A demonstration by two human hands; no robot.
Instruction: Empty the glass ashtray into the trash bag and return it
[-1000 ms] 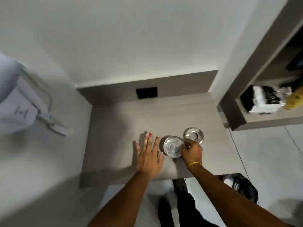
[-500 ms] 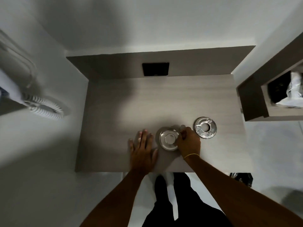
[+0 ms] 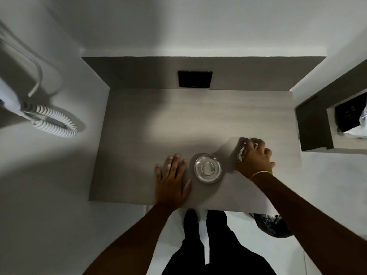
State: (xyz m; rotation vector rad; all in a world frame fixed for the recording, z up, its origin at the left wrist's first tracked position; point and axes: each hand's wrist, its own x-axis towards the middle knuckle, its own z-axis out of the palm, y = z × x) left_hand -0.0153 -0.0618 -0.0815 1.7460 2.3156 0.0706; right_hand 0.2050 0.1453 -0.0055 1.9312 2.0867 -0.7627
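Observation:
A round, shiny ashtray bowl (image 3: pixel 208 168) stands on the grey wooden desk (image 3: pixel 158 120) near its front edge. My left hand (image 3: pixel 171 181) lies flat on the desk just left of the bowl, fingers apart, holding nothing. My right hand (image 3: pixel 256 157) is to the right of the bowl, fingers curled over a shiny ring-shaped piece (image 3: pixel 240 152); only the ring's left edge shows, and it looks tilted. A black trash bag (image 3: pixel 272 225) sits on the floor below the desk's front right corner, partly hidden by my right forearm.
A black wall panel (image 3: pixel 195 79) sits at the back of the desk. A white coiled cord (image 3: pixel 53 124) hangs on the left wall. A dark shelf unit (image 3: pixel 317 124) with wrapped items stands at the right. My legs are below the desk edge.
My right hand let go of the ashtray bowl, moved right and closed over the ring-shaped piece. The bowl stays on the desk. My left hand has not moved.

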